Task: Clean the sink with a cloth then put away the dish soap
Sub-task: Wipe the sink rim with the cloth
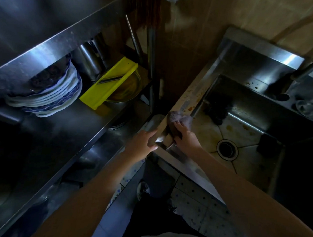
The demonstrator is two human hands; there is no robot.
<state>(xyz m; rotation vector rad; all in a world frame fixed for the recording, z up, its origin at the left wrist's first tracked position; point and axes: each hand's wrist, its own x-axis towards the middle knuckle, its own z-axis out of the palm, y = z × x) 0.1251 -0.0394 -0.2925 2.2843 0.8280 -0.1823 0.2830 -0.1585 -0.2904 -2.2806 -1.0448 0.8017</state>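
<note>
Fingers [179, 125] on cloth [175, 116] at sink rim [192, 97]

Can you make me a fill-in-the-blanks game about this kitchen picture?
1. The cloth on the sink rim is under the person's ____ hand.
2. The slicer lying across the bowl is coloured ____.
3. The stack on the shelf is made of blue-and-white ____.
Missing words: right, yellow, plates.
</note>
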